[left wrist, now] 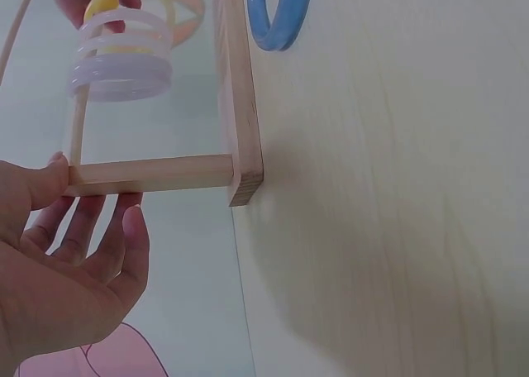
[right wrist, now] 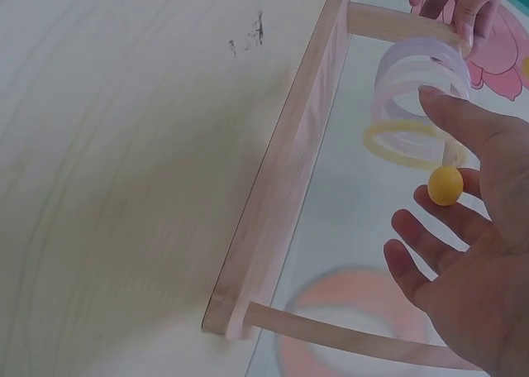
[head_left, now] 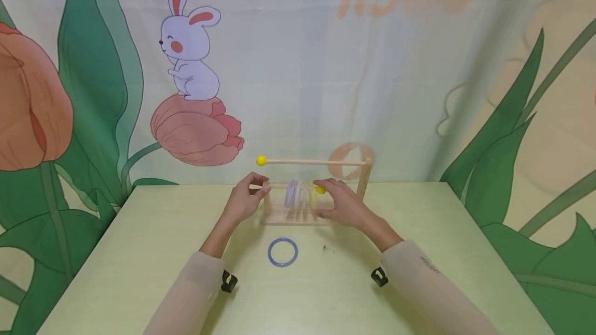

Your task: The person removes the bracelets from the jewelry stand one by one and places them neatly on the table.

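A small wooden ring rack (head_left: 298, 219) stands at the table's far edge. My left hand (head_left: 243, 198) pinches the top of its short post (left wrist: 153, 174), thumb on one side and fingertips on the other. From that post runs a lower rod, tipped with a yellow ball (right wrist: 445, 185). Several rings hang on the rod: lilac rings (left wrist: 124, 78) nearest the short post, pale clear ones, then a yellow ring (right wrist: 402, 142) by the ball. My right hand (head_left: 345, 204) is spread around the ball end, its thumb overlapping the rings in the right wrist view.
A blue ring (head_left: 282, 266) lies on the table in front of the rack. The taller post (head_left: 365, 180) carries an upper rod (head_left: 312, 162) ending in another yellow ball (head_left: 261, 161). Small dark marks (head_left: 325, 248) show on the tabletop. A printed curtain (head_left: 298, 66) hangs behind.
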Tool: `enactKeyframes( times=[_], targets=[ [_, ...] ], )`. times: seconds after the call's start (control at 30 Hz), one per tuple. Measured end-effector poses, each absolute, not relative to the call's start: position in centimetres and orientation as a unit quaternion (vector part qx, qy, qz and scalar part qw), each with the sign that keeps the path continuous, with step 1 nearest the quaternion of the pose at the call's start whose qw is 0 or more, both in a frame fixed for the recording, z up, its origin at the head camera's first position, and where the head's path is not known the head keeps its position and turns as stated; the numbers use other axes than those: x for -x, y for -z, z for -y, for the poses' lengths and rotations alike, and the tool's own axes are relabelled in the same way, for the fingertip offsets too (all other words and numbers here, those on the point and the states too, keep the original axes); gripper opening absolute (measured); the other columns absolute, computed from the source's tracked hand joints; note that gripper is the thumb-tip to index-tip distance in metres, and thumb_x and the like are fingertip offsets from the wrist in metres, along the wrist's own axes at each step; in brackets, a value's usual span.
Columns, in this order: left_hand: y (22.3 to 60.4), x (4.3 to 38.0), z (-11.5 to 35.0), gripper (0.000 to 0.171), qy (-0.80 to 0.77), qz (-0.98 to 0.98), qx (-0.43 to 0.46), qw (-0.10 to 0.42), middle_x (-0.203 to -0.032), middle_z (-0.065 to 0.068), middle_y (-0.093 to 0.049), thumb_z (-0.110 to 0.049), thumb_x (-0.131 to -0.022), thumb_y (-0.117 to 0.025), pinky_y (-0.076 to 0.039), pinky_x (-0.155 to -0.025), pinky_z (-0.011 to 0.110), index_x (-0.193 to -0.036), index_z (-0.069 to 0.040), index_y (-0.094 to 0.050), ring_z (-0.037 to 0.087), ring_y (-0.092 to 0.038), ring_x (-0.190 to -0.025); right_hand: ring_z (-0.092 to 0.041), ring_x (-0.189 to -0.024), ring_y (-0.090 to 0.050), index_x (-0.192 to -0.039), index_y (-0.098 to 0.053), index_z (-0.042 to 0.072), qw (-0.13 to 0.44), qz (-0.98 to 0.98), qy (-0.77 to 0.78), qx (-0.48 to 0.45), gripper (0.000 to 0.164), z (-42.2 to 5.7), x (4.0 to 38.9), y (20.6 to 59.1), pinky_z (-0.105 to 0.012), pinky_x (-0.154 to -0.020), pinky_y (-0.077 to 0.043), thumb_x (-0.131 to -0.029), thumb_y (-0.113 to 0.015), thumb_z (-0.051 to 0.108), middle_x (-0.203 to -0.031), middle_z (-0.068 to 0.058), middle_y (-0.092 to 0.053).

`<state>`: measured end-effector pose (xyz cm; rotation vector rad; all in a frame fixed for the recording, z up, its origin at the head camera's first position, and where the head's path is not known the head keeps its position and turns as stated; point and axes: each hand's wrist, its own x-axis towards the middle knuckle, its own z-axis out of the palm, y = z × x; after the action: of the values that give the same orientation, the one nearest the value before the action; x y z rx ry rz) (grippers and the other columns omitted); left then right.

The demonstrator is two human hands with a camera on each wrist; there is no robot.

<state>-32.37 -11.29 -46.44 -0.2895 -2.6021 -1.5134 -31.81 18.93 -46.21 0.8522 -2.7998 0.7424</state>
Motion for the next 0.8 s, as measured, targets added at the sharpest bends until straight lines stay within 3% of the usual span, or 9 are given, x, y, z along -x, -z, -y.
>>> enactKeyframes(
  times=[0.8],
  targets=[
    [46.3,33.1,11.0,0.030,0.500,0.861,0.080,0.054,-0.132,0.013,-0.066,-0.023,-0.107,-0.067,-0.055,-0.102,0.053,-0.133,-0.011,-0.064,0.036,-0.068,-0.121,-0.037,-0.136,-0.053,-0.160,-0.046,0.016,0.033,0.921,-0.250,-0.297,0.078,-18.8,33.7,45.8,-0.057,-0.113,-0.044,-0.094,-0.084,0.028,-0.151,-0.011,-0.057]
  ],
)
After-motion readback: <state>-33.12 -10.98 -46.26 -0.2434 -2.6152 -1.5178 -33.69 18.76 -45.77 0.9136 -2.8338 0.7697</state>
